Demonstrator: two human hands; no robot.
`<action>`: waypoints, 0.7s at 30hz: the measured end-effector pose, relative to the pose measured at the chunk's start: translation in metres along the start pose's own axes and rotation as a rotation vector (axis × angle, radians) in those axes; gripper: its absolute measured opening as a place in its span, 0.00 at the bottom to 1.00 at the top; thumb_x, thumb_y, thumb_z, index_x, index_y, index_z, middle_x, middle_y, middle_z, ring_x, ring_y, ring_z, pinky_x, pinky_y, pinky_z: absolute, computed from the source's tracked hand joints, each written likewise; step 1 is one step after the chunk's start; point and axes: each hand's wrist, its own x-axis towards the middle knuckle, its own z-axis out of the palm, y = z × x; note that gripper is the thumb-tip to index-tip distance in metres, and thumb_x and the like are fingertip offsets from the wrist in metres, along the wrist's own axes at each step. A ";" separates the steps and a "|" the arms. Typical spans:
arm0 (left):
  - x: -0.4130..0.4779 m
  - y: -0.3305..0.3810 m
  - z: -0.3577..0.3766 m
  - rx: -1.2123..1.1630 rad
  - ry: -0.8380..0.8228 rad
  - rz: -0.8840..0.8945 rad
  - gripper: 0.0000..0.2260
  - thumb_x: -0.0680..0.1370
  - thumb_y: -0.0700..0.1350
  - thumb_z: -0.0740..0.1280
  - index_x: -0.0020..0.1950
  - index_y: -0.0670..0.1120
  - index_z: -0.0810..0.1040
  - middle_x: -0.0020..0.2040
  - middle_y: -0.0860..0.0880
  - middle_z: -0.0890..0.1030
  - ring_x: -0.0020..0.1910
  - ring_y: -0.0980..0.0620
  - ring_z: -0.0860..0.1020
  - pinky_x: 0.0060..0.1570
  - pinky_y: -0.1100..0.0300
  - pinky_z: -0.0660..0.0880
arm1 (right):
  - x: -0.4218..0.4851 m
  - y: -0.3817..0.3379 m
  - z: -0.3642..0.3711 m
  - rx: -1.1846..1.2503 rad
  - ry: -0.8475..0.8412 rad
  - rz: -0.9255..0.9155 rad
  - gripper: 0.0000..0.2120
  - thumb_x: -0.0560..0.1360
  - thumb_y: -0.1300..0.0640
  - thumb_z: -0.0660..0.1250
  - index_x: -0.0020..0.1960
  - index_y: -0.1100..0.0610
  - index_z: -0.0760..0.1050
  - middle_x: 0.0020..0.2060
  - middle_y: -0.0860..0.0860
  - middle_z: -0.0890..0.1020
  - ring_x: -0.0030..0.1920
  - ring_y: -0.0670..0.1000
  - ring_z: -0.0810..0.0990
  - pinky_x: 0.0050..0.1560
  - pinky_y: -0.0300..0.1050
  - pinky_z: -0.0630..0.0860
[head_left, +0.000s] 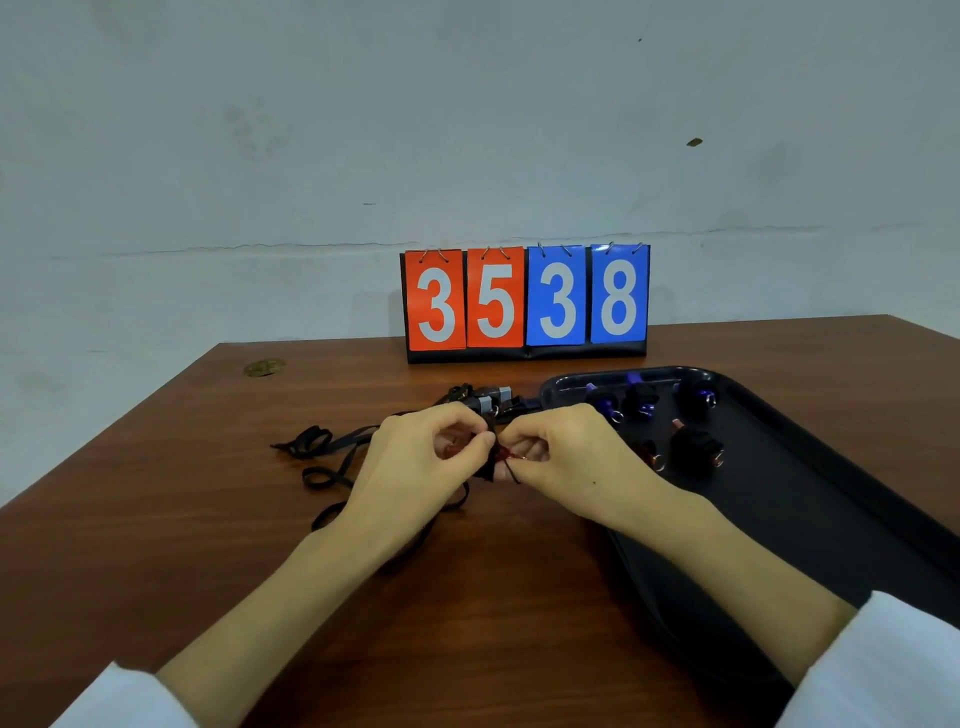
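Black strap (332, 446) lies looped on the counter (208, 519) at the left and passes beneath the left hand (415, 457). That hand's curled fingers (470, 423) pinch a small black-and-red piece (491, 463) just above the counter. The right hand (563, 452) pinches the same piece from the other side. A black tray (789, 499) with small blue and red parts (640, 402) sits at the right.

Left hand (431, 447) and right hand (561, 447) meet, fingers seemingly pinching.

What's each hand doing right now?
Left hand: pinching the small black strap piece.
Right hand: pinching the same piece from the other side.
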 end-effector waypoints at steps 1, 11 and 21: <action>0.000 0.000 -0.001 0.012 -0.035 -0.002 0.04 0.76 0.49 0.67 0.48 0.52 0.80 0.43 0.56 0.82 0.38 0.60 0.81 0.37 0.57 0.81 | 0.000 0.000 0.000 -0.003 0.005 -0.002 0.12 0.71 0.52 0.71 0.53 0.54 0.80 0.41 0.47 0.82 0.41 0.41 0.77 0.46 0.33 0.75; 0.011 0.000 -0.008 -0.391 -0.145 -0.296 0.04 0.74 0.44 0.69 0.47 0.46 0.80 0.43 0.48 0.84 0.31 0.51 0.82 0.31 0.65 0.78 | 0.001 0.002 0.003 0.264 -0.035 0.154 0.11 0.75 0.58 0.66 0.57 0.54 0.78 0.38 0.45 0.81 0.41 0.40 0.82 0.48 0.33 0.77; 0.014 -0.004 -0.019 -0.657 -0.243 -0.382 0.18 0.67 0.32 0.72 0.55 0.44 0.79 0.51 0.43 0.84 0.49 0.46 0.83 0.53 0.55 0.79 | 0.000 -0.004 -0.004 0.288 0.183 0.076 0.16 0.75 0.64 0.64 0.59 0.50 0.77 0.52 0.43 0.79 0.48 0.42 0.79 0.53 0.34 0.75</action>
